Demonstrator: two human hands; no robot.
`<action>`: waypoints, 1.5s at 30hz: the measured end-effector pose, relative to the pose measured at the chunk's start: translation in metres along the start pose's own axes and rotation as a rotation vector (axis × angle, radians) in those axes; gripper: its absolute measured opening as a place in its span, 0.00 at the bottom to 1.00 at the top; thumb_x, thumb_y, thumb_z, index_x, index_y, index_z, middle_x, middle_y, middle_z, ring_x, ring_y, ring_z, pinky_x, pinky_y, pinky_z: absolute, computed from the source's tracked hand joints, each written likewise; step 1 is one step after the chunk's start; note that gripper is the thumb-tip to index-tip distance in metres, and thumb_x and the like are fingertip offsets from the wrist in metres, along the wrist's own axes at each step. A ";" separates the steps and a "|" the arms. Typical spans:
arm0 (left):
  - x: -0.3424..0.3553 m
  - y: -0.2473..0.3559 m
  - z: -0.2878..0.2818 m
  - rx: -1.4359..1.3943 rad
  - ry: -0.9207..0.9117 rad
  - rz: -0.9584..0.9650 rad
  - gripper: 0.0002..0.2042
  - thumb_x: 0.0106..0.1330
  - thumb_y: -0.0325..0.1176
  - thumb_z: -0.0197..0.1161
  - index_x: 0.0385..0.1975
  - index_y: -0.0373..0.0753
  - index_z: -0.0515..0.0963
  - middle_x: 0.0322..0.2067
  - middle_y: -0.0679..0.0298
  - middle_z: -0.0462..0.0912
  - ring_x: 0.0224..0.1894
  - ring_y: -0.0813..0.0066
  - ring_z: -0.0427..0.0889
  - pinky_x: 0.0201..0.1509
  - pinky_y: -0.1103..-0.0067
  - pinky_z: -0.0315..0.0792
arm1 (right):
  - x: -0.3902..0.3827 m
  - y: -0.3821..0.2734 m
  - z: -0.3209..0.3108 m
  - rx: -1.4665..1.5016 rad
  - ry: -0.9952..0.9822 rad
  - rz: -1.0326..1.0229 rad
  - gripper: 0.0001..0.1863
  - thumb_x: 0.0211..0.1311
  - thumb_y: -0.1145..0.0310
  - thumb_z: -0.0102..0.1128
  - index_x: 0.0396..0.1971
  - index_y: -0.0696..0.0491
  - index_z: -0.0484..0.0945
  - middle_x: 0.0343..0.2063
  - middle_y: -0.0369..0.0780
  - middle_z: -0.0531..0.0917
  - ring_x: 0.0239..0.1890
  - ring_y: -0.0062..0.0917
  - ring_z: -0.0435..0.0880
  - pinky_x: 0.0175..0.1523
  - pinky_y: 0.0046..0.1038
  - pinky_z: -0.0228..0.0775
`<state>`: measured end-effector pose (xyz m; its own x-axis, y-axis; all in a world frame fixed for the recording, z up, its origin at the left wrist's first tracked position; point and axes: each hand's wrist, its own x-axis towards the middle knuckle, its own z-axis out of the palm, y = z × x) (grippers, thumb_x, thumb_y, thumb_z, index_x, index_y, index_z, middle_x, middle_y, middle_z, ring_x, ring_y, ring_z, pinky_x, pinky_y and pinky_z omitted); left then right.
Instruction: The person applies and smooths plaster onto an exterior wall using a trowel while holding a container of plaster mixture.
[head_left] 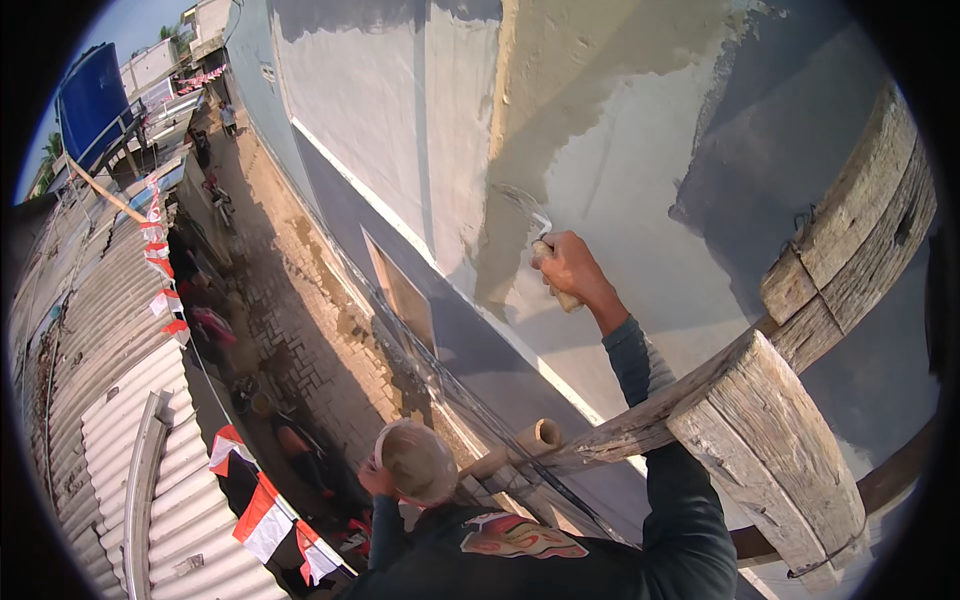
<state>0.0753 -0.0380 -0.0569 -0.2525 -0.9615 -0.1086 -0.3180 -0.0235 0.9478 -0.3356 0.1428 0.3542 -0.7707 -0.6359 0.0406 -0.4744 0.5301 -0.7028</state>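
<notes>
My right hand is closed around the wooden handle of a trowel. The trowel's blade lies against the wall, at the edge of a darker, wet-looking patch of plaster. Down on the left, my left hand grips the side of a round, plaster-smeared bucket. Its mouth faces up, and a greyish coating covers the inside; how much it holds I cannot tell.
Rough wooden beams cross close on my right, and a bamboo pole juts beside the wall. Far below runs a paved alley with a parked motorcycle and a person. Corrugated roofs and red-white flags line the left.
</notes>
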 end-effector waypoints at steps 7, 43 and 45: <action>-0.014 0.045 -0.004 -0.061 -0.048 0.066 0.17 0.53 0.17 0.52 0.41 0.31 0.84 0.33 0.60 0.87 0.34 0.77 0.83 0.39 0.77 0.76 | -0.018 -0.096 -0.081 0.317 0.321 -0.110 0.11 0.60 0.70 0.59 0.33 0.65 0.78 0.16 0.38 0.75 0.16 0.21 0.75 0.22 0.27 0.70; -0.023 0.064 0.003 -0.183 -0.081 0.022 0.14 0.52 0.19 0.57 0.37 0.31 0.84 0.30 0.63 0.86 0.31 0.77 0.81 0.36 0.76 0.75 | -0.016 -0.053 -0.066 0.777 0.137 -0.146 0.09 0.62 0.72 0.59 0.35 0.65 0.78 0.26 0.41 0.78 0.19 0.21 0.76 0.18 0.24 0.68; -0.026 0.072 -0.001 -0.135 -0.056 0.050 0.13 0.53 0.19 0.57 0.37 0.31 0.84 0.30 0.64 0.86 0.31 0.78 0.81 0.35 0.76 0.75 | -0.027 -0.060 -0.070 0.472 0.189 -0.223 0.10 0.61 0.71 0.60 0.34 0.65 0.79 0.22 0.39 0.77 0.18 0.20 0.76 0.19 0.25 0.69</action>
<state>0.0598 -0.0152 0.0144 -0.3163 -0.9459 -0.0731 -0.1788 -0.0163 0.9838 -0.3164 0.1669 0.4446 -0.7566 -0.5696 0.3212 -0.4266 0.0577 -0.9026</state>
